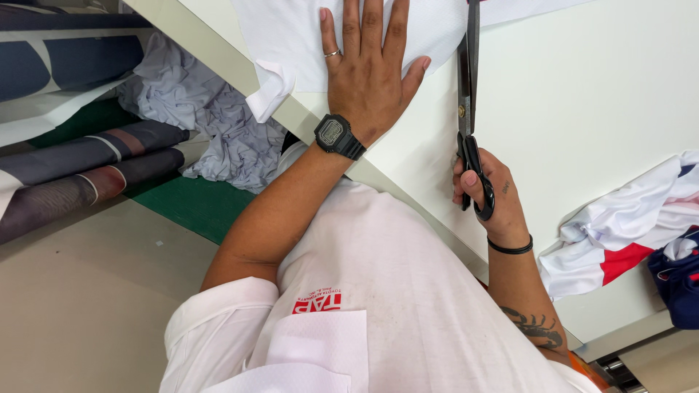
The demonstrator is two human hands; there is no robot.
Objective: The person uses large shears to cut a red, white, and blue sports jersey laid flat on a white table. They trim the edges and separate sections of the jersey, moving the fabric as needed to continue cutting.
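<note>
Left hand (368,69): we note it flat, fingers spread, pinning white fabric (291,36) at table (582,94) edge.
Right hand (486,193): fingers clamped thru scissors (468,109) handles.
Blades: nearly shut, beside fabric.
Progress: we judge cut underway (extent hidden past the top of the frame).

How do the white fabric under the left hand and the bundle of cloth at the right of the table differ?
The white fabric is plain and spread flat; the bundle of cloth is crumpled and carries red and dark blue. The left hand presses the fabric; no hand touches the bundle. Both lie on the white table.
</note>
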